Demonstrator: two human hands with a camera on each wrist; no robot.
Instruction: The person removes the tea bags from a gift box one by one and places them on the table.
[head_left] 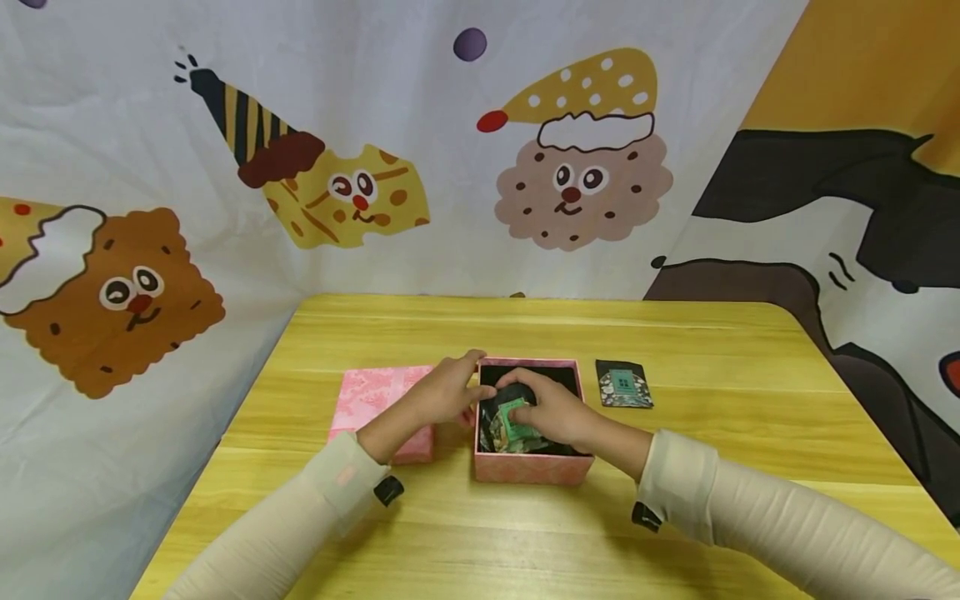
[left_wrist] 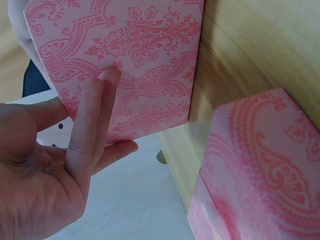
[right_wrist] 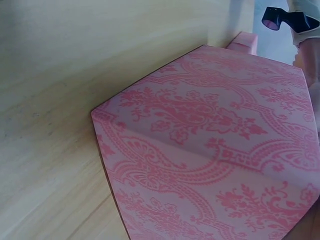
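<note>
A pink patterned box (head_left: 532, 470) with a dark inside stands uncovered on the table. My left hand (head_left: 444, 392) holds its left side, thumb over the rim and fingers against the outer wall; in the left wrist view those fingers touch the patterned box wall (left_wrist: 150, 65). Reaching inside from the right, my right hand (head_left: 551, 408) grips a black packet with a green label (head_left: 512, 425). The packet lies partly under the fingers, within the walls. In the right wrist view the box wall (right_wrist: 200, 130) hides the fingers of that hand.
A pink lid (head_left: 378, 400) lies on the wooden table (head_left: 480, 533) left of the box. Another dark packet with a teal label (head_left: 624, 385) lies flat to the right of the box. A printed cloth (head_left: 450, 275) hangs behind the table.
</note>
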